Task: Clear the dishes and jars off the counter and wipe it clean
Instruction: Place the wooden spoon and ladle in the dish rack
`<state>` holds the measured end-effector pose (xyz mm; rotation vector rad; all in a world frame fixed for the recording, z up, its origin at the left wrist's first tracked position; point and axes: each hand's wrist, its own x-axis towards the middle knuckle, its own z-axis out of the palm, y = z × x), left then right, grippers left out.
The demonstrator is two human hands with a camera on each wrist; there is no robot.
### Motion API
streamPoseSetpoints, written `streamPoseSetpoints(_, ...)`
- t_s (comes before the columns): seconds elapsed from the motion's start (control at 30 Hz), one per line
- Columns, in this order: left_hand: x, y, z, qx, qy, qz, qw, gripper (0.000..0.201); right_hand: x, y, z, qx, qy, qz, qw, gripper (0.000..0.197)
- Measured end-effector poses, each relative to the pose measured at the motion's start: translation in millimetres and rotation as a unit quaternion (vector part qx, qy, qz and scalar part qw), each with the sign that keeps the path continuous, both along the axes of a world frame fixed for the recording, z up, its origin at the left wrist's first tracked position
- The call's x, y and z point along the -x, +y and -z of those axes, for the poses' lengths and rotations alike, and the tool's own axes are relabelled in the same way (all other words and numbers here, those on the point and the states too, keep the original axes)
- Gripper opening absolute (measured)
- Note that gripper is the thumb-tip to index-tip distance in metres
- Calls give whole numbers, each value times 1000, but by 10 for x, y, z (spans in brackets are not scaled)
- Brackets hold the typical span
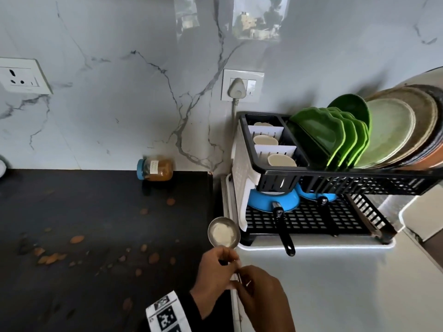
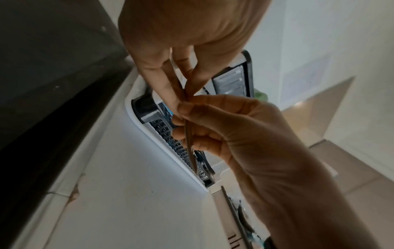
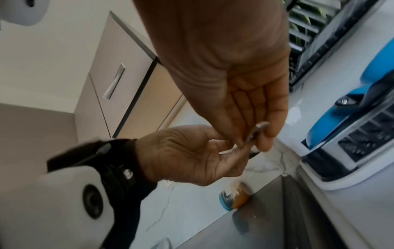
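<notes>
The left hand (image 1: 213, 271) and the right hand (image 1: 261, 298) both pinch the thin handle of a steel ladle (image 1: 224, 232), whose round bowl, coated with a pale residue, sits above the right edge of the dark counter (image 1: 96, 236), just beside the dish rack (image 1: 311, 178). A blue-lidded jar (image 1: 155, 170) stands on the counter's far edge against the marble wall. Almonds (image 1: 76, 239) and crumbs lie scattered across the counter.

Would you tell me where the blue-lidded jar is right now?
In the head view, the blue-lidded jar lies on its side at the dark counter's back edge against the marble wall, left of the dish rack.
</notes>
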<state>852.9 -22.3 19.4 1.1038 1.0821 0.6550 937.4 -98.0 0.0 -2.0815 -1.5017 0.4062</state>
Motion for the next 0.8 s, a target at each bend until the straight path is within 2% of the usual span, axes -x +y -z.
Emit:
streamPoseSetpoints(0.03, -38, -39, 8, -13, 3, 16, 1000, 21, -15, -39, 11, -14, -18, 12, 1000, 13)
streamPoseSetpoints(0.1, -112, -124, 27, -43, 0, 65, 997, 25, -110, -120, 101, -53, -97, 41, 993, 25)
streamPoseSetpoints(0.17, -165, -207, 43, -102, 6, 135, 986, 31, -222, -183, 203, -146, -136, 86, 976, 39)
streamPoseSetpoints(0.2, -178, -239, 36, -143, 14, 178, 973, 37, -320, -209, 241, -195, -124, 104, 967, 43)
streamPoseSetpoints(0.27, -159, -253, -2, -217, 24, 253, 942, 43, -564, -303, 248, -232, -35, 169, 957, 42)
streamPoseSetpoints(0.33, -64, -212, -66, -250, 20, 292, 923, 37, -845, -421, 190, -204, 59, 247, 945, 45)
streamPoseSetpoints(0.37, 10, -170, -117, -266, 28, 297, 917, 32, -1005, -482, 151, -167, 94, 272, 943, 38)
streamPoseSetpoints(0.4, 107, -105, -163, -283, 43, 293, 912, 25, -1177, -523, 107, -133, 114, 291, 941, 27)
streamPoseSetpoints(0.47, 353, 60, -241, -298, 69, 257, 917, 21, -1609, -568, 24, -85, 103, 333, 933, 15)
streamPoseSetpoints(0.53, 620, 196, -313, -291, 80, 222, 927, 14, -2041, -527, -46, -66, 57, 368, 926, 18)
streamPoseSetpoints(0.6, 868, 288, -341, -277, 95, 188, 937, 14, -2399, -397, -102, -60, 11, 390, 919, 22)
streamPoseSetpoints(0.63, 970, 320, -336, -263, 104, 171, 944, 12, -2545, -306, -131, -60, 0, 400, 914, 26)
streamPoseSetpoints(0.7, 1146, 376, -273, -241, 118, 142, 953, 20, -2807, -83, -180, -54, -8, 407, 912, 52)
streamPoseSetpoints(0.8, 1317, 420, -141, -195, 120, 94, 969, 23, -3154, 282, -140, 8, -22, 384, 923, 79)
